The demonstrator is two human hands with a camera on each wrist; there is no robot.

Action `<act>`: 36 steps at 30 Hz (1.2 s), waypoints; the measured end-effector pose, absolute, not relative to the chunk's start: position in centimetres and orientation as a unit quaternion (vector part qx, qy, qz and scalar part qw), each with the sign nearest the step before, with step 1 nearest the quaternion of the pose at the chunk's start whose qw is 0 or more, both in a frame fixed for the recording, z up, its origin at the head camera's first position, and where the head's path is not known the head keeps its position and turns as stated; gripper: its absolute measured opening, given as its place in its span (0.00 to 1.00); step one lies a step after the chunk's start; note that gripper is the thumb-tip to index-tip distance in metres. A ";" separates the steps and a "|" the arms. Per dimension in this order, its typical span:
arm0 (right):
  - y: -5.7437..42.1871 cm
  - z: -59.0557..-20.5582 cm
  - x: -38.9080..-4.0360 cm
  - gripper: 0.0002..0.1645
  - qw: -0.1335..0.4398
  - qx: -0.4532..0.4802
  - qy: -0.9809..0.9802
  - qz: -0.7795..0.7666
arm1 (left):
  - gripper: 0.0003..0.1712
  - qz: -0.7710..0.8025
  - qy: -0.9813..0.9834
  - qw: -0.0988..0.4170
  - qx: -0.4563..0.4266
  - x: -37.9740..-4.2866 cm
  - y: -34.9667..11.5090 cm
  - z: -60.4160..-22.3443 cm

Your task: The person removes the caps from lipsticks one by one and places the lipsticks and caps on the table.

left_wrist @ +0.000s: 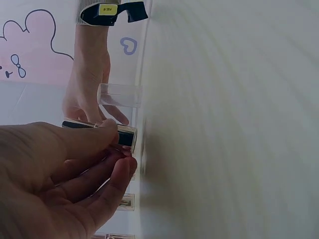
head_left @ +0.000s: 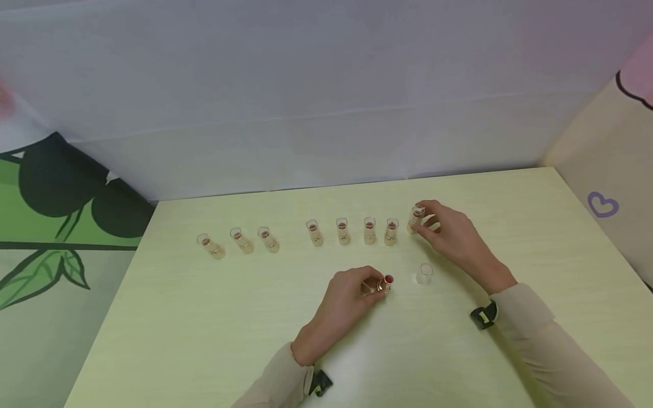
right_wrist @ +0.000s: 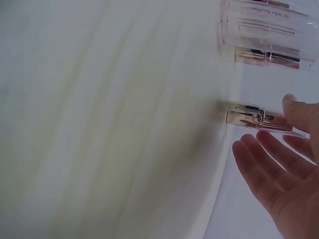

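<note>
My left hand [head_left: 352, 292] holds an uncapped lipstick [head_left: 385, 283] between thumb and fingers, its red tip showing in the head view. In the left wrist view this lipstick's dark and gold tube [left_wrist: 124, 135] sticks out past the thumb, close over the table. A clear empty cap [head_left: 424, 274] stands on the table between the two hands. My right hand [head_left: 451, 232] pinches the clear-capped top of a lipstick [head_left: 415, 220] at the right end of the row. That lipstick's gold base [right_wrist: 240, 113] stands on the table in the right wrist view.
Several clear-capped gold lipsticks stand in a row to the left, among them a near one [head_left: 391, 232], a middle one [head_left: 314, 233] and the leftmost one [head_left: 211, 247]. Behind the pale table [head_left: 229, 328] rises a white wall sheet [head_left: 306, 153]; printed panels flank both sides.
</note>
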State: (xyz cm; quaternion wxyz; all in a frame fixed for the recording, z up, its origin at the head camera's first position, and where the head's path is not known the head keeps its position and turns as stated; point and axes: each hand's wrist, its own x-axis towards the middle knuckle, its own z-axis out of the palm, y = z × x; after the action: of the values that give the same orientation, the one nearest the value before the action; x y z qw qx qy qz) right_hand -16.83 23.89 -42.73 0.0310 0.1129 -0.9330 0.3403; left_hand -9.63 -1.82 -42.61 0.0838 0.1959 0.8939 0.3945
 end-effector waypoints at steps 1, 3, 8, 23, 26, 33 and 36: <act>23.9 -42.8 -16.8 0.28 0.033 0.113 -0.933 0.341 | 0.10 0.394 0.894 0.086 0.195 -9.7 -1.8 -42.7; 23.8 -42.8 -16.9 0.26 0.038 0.112 -0.932 0.342 | 0.10 0.393 0.894 0.089 0.195 -9.7 -1.8 -42.8; 23.7 -42.8 -17.1 0.23 0.047 0.111 -0.933 0.338 | 0.10 0.394 0.894 0.092 0.193 -9.8 -1.9 -42.9; 23.5 -42.9 -17.2 0.21 0.039 0.099 -0.935 0.338 | 0.08 0.383 0.896 0.091 0.204 -10.1 -2.1 -43.4; 23.5 -42.9 -17.2 0.21 0.039 0.100 -0.934 0.341 | 0.09 0.383 0.895 0.097 0.205 -10.2 -2.1 -43.5; 23.7 -42.7 -17.0 0.21 0.036 0.101 -0.934 0.342 | 0.13 0.373 0.898 0.113 0.206 -10.2 -2.0 -43.4; 23.8 -42.6 -17.0 0.20 0.038 0.101 -0.934 0.340 | 0.17 0.368 0.898 0.123 0.207 -10.3 -2.0 -43.4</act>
State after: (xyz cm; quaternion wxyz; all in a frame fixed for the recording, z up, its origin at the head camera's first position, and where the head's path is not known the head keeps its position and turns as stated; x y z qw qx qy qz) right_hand -16.97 23.76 -42.59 0.0379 0.1014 -0.9343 0.3396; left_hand -10.29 -1.95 -43.40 0.1230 0.2072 0.8981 0.3679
